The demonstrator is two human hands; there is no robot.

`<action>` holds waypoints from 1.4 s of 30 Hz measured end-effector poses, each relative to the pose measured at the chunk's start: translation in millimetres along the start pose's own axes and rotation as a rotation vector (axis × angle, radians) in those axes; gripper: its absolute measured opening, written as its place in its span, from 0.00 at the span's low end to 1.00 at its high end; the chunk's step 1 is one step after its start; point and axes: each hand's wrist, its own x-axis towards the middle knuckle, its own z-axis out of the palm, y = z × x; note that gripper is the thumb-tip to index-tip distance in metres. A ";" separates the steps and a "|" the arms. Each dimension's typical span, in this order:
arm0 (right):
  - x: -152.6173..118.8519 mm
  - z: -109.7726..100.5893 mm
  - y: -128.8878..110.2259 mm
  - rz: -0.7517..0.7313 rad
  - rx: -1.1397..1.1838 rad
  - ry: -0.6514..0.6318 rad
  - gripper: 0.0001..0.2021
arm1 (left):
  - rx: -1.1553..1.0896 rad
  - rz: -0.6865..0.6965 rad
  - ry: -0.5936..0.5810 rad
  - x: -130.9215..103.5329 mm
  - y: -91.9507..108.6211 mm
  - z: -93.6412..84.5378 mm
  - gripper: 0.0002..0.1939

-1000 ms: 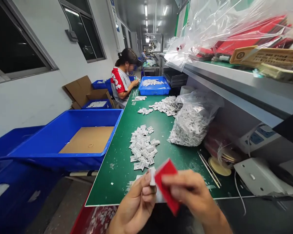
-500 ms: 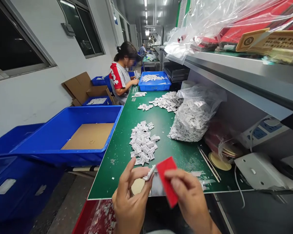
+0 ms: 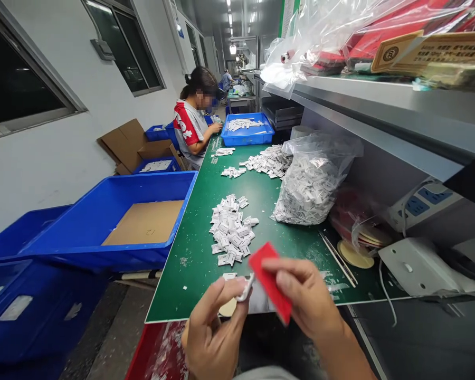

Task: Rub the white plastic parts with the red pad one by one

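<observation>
Between the thumb and fingers of my left hand (image 3: 217,322) is a small white plastic part (image 3: 246,288), tilted up at the table's near edge. My right hand (image 3: 306,295) pinches a flat red rectangular piece, perhaps a sanding pad (image 3: 269,279); its material is unclear. The red piece's left edge is close beside the white part, and I cannot tell whether they touch. Just beyond my hands, a loose pile of similar white parts (image 3: 231,227) lies on the green tabletop (image 3: 193,285). A round cream disc (image 3: 227,308) is partly hidden behind my left hand.
A clear bag of white parts (image 3: 306,195) stands to the right, with tweezers (image 3: 338,258) nearer me. Large blue bins (image 3: 106,253) line the left side. Farther along the table a co-worker (image 3: 193,119) sits by a blue tray (image 3: 247,140). A shelf (image 3: 380,105) overhangs the right.
My right hand has moved the red piece slightly left and up, nearer the white part. The white part is turned more upright in my left hand, whose raised index finger has come down.
</observation>
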 end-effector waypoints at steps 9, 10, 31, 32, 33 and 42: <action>1.1 4.1 -14.1 0.057 -0.097 -0.020 0.12 | -0.069 0.086 -0.008 0.4 -12.1 -5.9 0.36; 2.9 2.5 -12.9 0.052 -0.130 0.025 0.13 | -0.086 0.074 -0.007 1.4 -10.8 -6.3 0.36; -22.7 -8.4 -18.5 0.168 0.446 0.118 0.07 | -0.352 -0.356 -0.223 17.5 -8.2 -16.0 0.11; -23.2 -7.2 -18.8 0.152 0.454 0.123 0.07 | -0.352 -0.379 -0.231 16.8 -7.1 -15.8 0.12; -23.9 -6.3 -19.0 0.130 0.462 0.113 0.06 | -0.351 -0.401 -0.234 16.0 -5.6 -15.5 0.15; -31.6 -3.0 -19.3 0.068 0.394 0.083 0.09 | -0.315 -0.406 -0.243 13.7 1.9 -15.7 0.20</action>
